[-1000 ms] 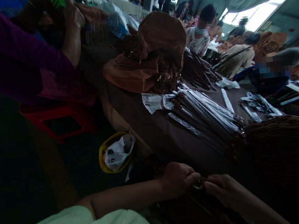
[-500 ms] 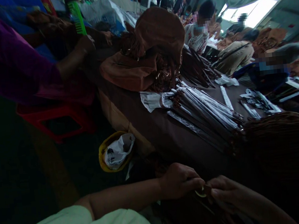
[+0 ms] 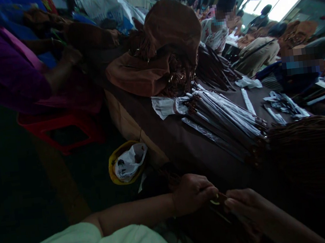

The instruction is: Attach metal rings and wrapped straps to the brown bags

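Note:
At the bottom centre, my left hand (image 3: 193, 193) is closed, thumb and fingers pinching one end of a narrow brown strap (image 3: 222, 197). A curved, gold-coloured metal piece (image 3: 214, 202) shows just under my left fingertips. My right hand (image 3: 246, 203) pinches the same strap a short way to the right. More dark strap seems to hang below my hands, but shadow hides its shape. Beyond them lies a bundle of dark straps in white wrapping (image 3: 222, 111). To the right is a thick heap of brown cords or straps (image 3: 310, 148).
Brown bags (image 3: 170, 31) are piled farther up the dark-covered table (image 3: 179, 143). A yellow-rimmed bin (image 3: 114, 173) with a white bag stands on the floor. At left, a co-worker in a purple sleeve (image 3: 9, 72) sits on a red stool (image 3: 61, 128). Other people work behind.
My hands have drawn slightly apart, baring more of the strap between them. The co-worker's hand has moved down and left, and the bright green item it held upright is mostly out of sight.

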A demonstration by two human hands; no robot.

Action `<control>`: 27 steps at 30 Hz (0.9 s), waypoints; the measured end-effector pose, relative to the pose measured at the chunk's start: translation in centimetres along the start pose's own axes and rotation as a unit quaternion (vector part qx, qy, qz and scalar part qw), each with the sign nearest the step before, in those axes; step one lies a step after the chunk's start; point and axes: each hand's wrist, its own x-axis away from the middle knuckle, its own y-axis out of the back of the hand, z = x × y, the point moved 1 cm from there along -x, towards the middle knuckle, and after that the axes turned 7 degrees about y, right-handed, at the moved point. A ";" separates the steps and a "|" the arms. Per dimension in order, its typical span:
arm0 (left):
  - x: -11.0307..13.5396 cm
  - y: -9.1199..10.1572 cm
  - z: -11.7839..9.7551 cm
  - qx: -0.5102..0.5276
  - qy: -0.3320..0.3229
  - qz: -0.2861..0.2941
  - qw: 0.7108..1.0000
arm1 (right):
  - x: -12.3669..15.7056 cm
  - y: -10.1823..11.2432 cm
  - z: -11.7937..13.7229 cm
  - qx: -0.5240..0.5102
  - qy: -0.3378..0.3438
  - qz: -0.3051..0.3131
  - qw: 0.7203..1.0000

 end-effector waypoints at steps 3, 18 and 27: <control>0.0 0.1 -0.6 0.102 0.028 0.019 0.994 | -0.4 0.4 -1.4 -0.213 0.040 0.072 0.974; -0.1 -0.1 -0.5 -0.116 0.007 -0.029 0.993 | 0.5 -2.7 0.1 0.172 0.004 -0.149 0.974; -0.3 0.4 -1.1 0.282 0.146 0.049 0.947 | -1.1 -1.1 -2.4 -0.286 0.078 0.049 0.954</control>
